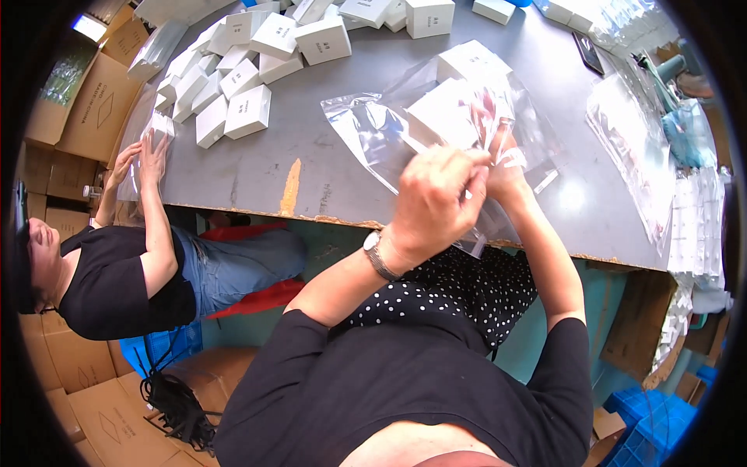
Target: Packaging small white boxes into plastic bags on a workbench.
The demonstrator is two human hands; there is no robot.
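A clear plastic bag (362, 128) lies on the grey table in front of me, with white boxes (440, 117) inside it. My left hand (437, 194), a watch on its wrist, is closed in a pinch at the near side of the bag. Beside it, my right hand (507, 163) grips the gathered plastic. Its fingertips are partly hidden by shiny folds and glare. Another white box (475, 58) shows at the bag's far end.
Loose white boxes (249, 110) are heaped at the far left of the grey table (257, 175). A co-worker (124, 272) handles a box at the left edge. Flat clear bags (634, 148) and a phone (587, 53) lie to the right. Cartons (105, 105) are stacked at left.
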